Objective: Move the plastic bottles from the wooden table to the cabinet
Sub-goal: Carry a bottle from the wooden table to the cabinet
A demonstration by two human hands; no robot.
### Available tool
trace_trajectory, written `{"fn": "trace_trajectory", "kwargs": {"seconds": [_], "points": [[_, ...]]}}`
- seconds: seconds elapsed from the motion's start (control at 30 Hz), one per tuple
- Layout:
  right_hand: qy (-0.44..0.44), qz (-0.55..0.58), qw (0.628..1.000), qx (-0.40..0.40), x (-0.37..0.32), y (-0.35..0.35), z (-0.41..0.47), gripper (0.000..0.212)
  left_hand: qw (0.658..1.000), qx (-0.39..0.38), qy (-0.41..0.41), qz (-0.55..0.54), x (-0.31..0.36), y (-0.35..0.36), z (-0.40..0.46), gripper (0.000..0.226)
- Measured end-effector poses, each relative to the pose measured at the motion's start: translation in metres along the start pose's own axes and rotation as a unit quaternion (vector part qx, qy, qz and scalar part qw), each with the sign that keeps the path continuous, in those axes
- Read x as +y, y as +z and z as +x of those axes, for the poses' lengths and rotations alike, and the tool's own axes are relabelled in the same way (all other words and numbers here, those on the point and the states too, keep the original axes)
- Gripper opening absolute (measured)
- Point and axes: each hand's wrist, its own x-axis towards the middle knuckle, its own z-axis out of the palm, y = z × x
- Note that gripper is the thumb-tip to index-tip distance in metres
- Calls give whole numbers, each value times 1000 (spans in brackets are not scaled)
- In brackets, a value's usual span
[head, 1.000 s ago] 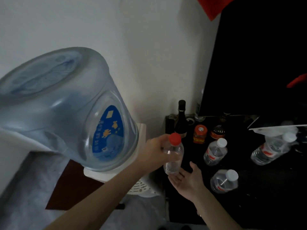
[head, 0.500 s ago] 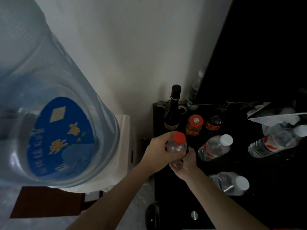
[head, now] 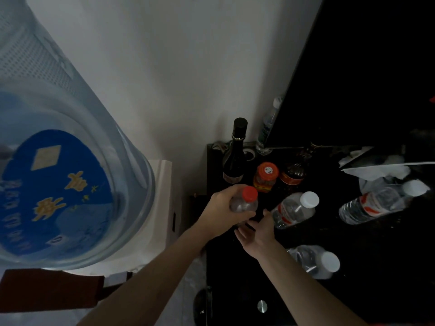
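Since half a second ago the right hand (head: 255, 234) has slipped back from the bottle, its fingers now loosely spread just below it; the clear plastic bottle with a red cap (head: 244, 203) stands upright over the near left edge of the black glossy counter (head: 240, 274), gripped by the left hand (head: 223, 212); three clear white-capped plastic bottles (head: 294, 209) lie on their sides to the right; a dark glass bottle (head: 235, 158) stands behind; a large blue water jug (head: 58, 175) looms left.
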Motion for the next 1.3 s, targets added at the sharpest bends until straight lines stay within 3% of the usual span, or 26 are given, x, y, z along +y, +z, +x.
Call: {"fn": "trace_trajectory", "kwargs": {"seconds": [0.13,0.27,0.33,0.47,0.53,0.67,0.8,0.97,1.1,1.3], "points": [[-18,-2,1000,-24,-2,-5,-17,68,998,-32,-14,47,8,-3,-2,74],[-27,-41,997,-54,8,-16,-45,57,986,-32,-81,142,18,-8,-19,118],[-30,-92,993,-64,18,-24,-61,58,980,-16,-139,139,28,-9,-36,131],[-110,-257,959,-39,28,-37,-102,19,969,-9,-192,157,48,-13,-81,119],[-188,-384,903,-47,29,-44,-117,14,954,-8,-185,234,53,-15,-103,102],[-329,-556,759,-80,33,-53,-160,37,920,16,-149,361,76,-26,-135,83],[-447,-646,615,-73,40,-71,-194,55,884,40,-116,451,100,-38,-169,81],[-508,-732,454,10,59,-102,-230,70,860,76,-96,496,120,-46,-223,88],[-516,-762,387,50,88,-125,-258,77,862,96,-87,491,125,-48,-281,94],[-485,-808,335,29,139,-150,-300,84,860,106,-88,491,130,-53,-368,97]]}}
